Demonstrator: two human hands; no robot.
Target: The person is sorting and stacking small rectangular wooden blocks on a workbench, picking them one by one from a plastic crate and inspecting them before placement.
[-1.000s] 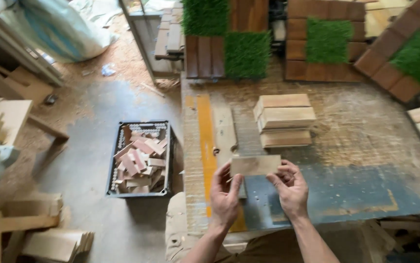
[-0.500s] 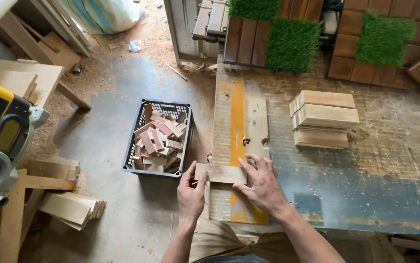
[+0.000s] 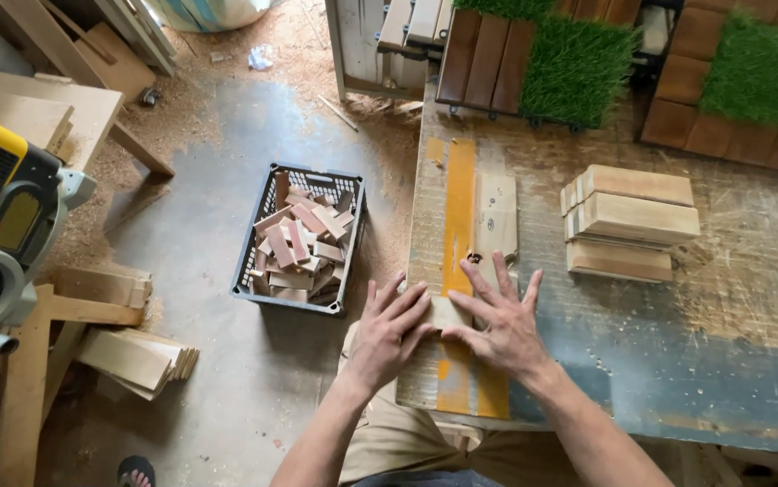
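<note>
fingers (image 3: 495,293) of both hands spread flat, pressing small pale wooden board (image 3: 448,313) on table (image 3: 677,361); long axis sideways, beneath both palms.

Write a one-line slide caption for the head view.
Left hand and right hand press flat on a small wood piece at the workbench edge, beside a crate of offcuts.

I get even, soft daylight w/ no harsh glare. Faint shadows sit under both hands and beside the black crate (image 3: 303,236). Pic is sharp at centre; wide-angle bend curves the workbench (image 3: 732,361) edges. Corners slightly soft.
</note>
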